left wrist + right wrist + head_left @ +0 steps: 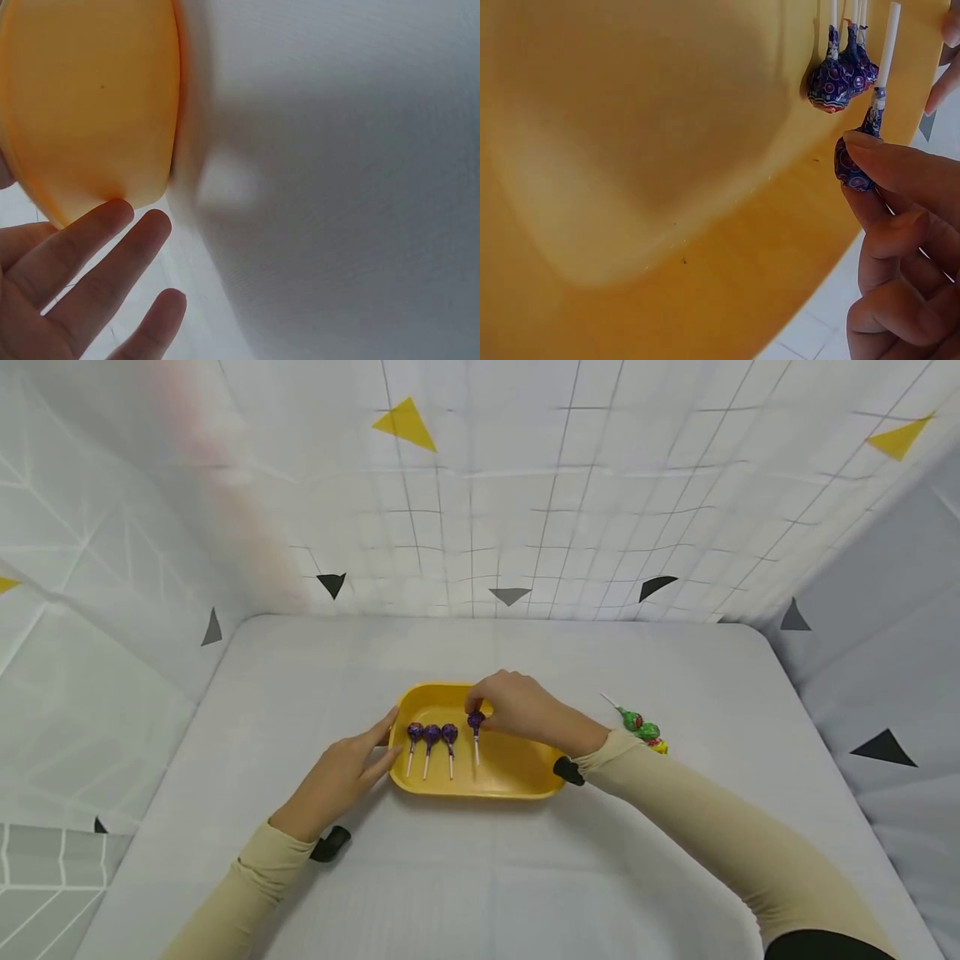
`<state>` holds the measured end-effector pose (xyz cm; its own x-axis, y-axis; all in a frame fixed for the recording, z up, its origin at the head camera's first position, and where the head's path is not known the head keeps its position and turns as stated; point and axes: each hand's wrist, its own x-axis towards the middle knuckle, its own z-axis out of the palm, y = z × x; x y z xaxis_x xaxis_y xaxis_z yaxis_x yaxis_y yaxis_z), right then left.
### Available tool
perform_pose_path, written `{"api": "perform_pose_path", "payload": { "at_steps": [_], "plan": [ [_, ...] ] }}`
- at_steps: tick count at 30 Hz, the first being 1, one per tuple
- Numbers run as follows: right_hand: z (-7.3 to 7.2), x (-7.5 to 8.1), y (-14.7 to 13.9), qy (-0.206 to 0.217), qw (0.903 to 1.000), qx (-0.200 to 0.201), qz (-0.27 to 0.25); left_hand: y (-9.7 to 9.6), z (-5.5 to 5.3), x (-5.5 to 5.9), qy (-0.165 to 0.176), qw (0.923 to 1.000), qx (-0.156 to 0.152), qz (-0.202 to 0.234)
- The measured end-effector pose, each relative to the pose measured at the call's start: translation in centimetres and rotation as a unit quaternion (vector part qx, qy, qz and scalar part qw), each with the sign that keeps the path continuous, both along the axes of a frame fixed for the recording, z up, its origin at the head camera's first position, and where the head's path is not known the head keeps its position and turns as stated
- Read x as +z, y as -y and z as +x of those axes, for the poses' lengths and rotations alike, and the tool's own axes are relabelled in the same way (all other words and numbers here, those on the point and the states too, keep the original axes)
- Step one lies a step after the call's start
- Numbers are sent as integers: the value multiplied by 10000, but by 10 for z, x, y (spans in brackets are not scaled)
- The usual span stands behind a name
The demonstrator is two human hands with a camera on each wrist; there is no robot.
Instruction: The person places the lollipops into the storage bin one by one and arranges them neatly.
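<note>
A yellow tray (517,777) lies on the table. My left hand (341,781) holds its left end, thumb over the rim and fingers against the outer wall; in the left wrist view several fingers (105,292) are spread, fairly straight. With thumb and fingertips, my right hand (521,706) pinches a purple-wrapped lollipop (859,166) by its head over the tray, white stick toward the near side. To its left, three purple lollipops (432,735) lie side by side in the tray, sticks toward the near rim.
Right of the tray, partly hidden by the right forearm, lie green-wrapped lollipops (632,720) and a yellow-wrapped one (658,747). The white-covered table (420,893) meets patterned cloth walls (480,527) at the back and both sides.
</note>
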<state>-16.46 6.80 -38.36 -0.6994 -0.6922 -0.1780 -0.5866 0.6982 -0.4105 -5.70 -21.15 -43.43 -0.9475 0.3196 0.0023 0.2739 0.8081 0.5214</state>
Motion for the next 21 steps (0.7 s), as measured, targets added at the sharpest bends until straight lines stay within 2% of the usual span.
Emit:
{"api": "perform_pose_path", "payload": {
  "at_steps": [9, 17, 21],
  "plan": [
    [1, 0, 9, 20, 9998, 48, 200, -1, -2, -1, -42, 10000, 8, -8],
    [3, -8, 14, 120, 9997, 53, 215, -1, 0, -3, 22, 10000, 30, -32],
    [3, -8, 17, 38, 9995, 110, 290, -1, 0, -1, 5, 10000, 36, -30]
  ]
}}
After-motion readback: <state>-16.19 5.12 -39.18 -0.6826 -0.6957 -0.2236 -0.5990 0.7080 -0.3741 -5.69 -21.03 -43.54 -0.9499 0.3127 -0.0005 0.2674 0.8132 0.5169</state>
